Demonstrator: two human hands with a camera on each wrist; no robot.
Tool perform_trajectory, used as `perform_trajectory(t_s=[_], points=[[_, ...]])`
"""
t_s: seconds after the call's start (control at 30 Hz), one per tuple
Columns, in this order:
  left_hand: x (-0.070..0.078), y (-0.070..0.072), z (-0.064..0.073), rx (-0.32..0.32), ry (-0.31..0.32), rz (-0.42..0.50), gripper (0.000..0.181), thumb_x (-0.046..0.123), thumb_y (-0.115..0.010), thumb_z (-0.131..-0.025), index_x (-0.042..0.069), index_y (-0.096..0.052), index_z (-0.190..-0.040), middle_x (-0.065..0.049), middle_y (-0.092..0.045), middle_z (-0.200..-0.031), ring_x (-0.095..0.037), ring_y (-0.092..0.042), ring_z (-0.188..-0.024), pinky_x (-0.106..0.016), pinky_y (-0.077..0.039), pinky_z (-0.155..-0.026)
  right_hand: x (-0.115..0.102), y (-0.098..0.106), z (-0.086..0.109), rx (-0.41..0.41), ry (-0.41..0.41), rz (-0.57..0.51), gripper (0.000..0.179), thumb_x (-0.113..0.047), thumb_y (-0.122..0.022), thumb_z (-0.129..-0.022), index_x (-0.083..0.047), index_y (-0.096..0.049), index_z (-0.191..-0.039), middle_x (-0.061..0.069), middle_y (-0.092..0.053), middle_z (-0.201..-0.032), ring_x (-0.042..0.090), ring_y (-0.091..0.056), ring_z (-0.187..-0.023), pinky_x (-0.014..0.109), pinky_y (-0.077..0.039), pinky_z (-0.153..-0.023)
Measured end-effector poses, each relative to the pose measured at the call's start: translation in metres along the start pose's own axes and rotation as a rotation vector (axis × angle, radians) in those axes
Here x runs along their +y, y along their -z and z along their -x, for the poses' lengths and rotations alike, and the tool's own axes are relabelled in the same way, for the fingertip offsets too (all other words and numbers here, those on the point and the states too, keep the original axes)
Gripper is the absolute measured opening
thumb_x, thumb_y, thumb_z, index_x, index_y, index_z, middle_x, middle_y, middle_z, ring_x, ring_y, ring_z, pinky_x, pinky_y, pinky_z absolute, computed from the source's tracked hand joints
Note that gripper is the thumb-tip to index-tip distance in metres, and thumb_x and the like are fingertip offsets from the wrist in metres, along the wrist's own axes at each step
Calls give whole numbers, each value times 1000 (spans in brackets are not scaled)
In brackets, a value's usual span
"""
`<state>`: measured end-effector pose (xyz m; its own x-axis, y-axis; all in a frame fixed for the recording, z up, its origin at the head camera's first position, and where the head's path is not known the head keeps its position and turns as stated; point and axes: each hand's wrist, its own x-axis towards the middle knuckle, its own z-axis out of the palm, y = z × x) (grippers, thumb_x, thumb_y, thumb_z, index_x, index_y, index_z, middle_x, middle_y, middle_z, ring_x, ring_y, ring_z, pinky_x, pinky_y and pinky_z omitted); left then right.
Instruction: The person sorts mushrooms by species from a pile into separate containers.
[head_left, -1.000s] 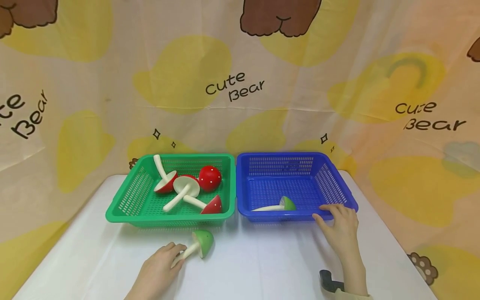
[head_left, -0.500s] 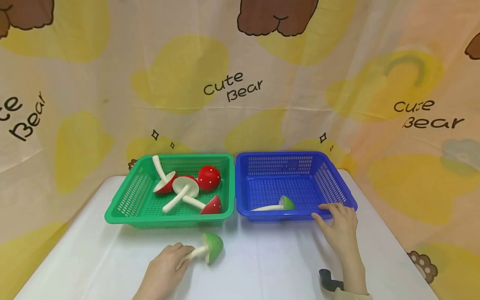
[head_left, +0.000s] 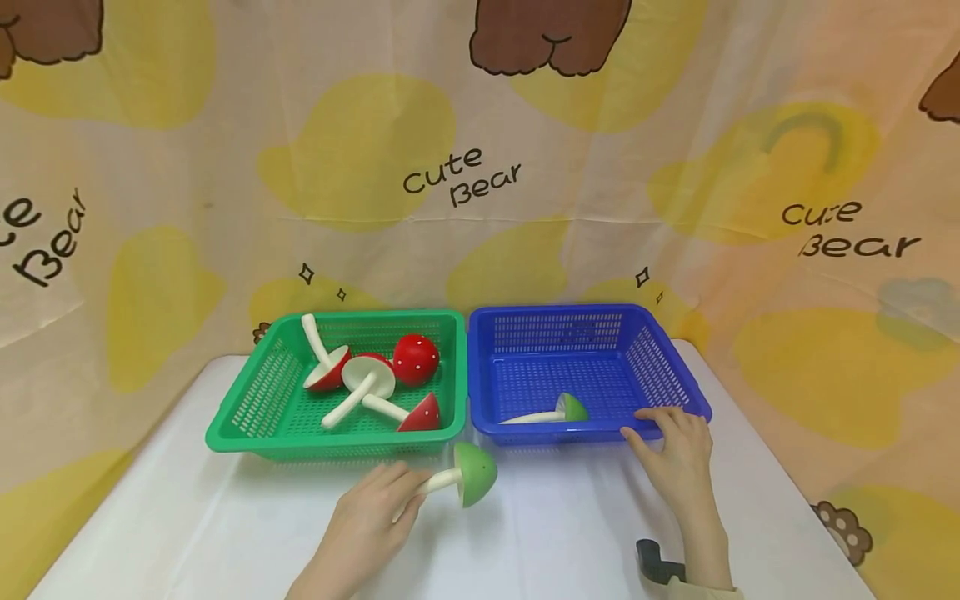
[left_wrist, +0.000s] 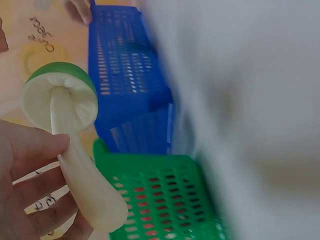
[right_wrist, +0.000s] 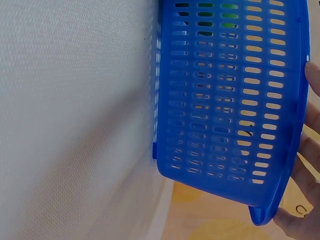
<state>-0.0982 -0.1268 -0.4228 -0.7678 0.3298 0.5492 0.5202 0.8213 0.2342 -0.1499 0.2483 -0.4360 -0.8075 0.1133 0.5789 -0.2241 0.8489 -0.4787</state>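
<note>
My left hand (head_left: 372, 521) pinches the pale stem of a green-capped toy mushroom (head_left: 474, 475), thumb on one side and fingers on the other. The mushroom is raised above the white table, its cap pointing right, just in front of where the two baskets meet. In the left wrist view, the mushroom (left_wrist: 62, 102) shows its cream underside and rounded stem end. My right hand (head_left: 681, 458) holds the front rim of the blue basket (head_left: 480, 367) near its right corner, thumb outside and fingers over the rim. Another green-capped mushroom (head_left: 573, 407) lies inside that basket, near the front wall.
Left of the blue basket, side by side with it, stands a green basket (head_left: 337, 438) holding several red-capped mushrooms (head_left: 416, 360). Both sit toward the back of the white table (head_left: 187, 517), before a patterned cloth (head_left: 360, 150). A black object (head_left: 654, 562) shows beside my right wrist.
My left hand has carried the green-capped mushroom rightward and lifted it up from the table. The right hand has stayed at the blue basket's rim.
</note>
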Motion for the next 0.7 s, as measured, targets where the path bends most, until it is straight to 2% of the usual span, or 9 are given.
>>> perform_trajectory(t_s=[0.1, 0.23, 0.33, 0.5, 0.57, 0.7], points=[[8, 1, -13, -2, -26, 5, 29, 9, -80, -73, 21, -73, -98, 16, -61, -81, -1, -49, -75, -15, -46, -62, 0, 0, 0, -1, 0, 2, 24, -13, -79, -76, -2, -68, -94, 19, -64, -96, 40, -50, -99, 69, -22, -105], [17, 1, -31, -37, -47, 10, 28, 10, -77, -77, 22, -72, -101, 16, -64, -83, -2, -53, -76, -15, -47, -62, 0, 0, 0, -10, -7, 6, 24, -13, -79, -76, -2, -68, -95, 20, -64, -97, 40, -50, -100, 69, -21, -105], [20, -2, -47, -75, -73, 11, 25, 12, -75, -79, 21, -72, -102, 13, -65, -83, -4, -53, -75, -15, -46, -60, 0, 0, 0, -22, -16, 4, 24, -14, -78, -77, -2, -68, -96, 19, -64, -98, 40, -49, -102, 68, -21, -106], [20, -9, -77, -108, -151, 25, 22, 11, -73, -80, 17, -73, -101, 8, -67, -83, -8, -56, -73, -18, -48, -62, 1, -1, -1, -33, -26, 7, 24, -15, -78, -78, -3, -68, -97, 19, -63, -99, 40, -49, -103, 69, -20, -106], [19, -11, -90, -135, -148, 43, 21, 10, -71, -81, 16, -73, -101, 7, -68, -84, -9, -58, -73, -20, -49, -63, 1, -1, -1, -34, -28, 12, 25, -15, -78, -78, -3, -68, -97, 19, -63, -99, 40, -48, -103, 69, -20, -106], [16, -15, -115, -211, -83, 100, 20, 10, -69, -82, 14, -73, -102, 5, -68, -84, -9, -57, -72, -19, -47, -58, 2, 0, -1, -37, -32, 11, 25, -15, -78, -78, -2, -68, -97, 20, -63, -99, 40, -48, -103, 69, -19, -107]])
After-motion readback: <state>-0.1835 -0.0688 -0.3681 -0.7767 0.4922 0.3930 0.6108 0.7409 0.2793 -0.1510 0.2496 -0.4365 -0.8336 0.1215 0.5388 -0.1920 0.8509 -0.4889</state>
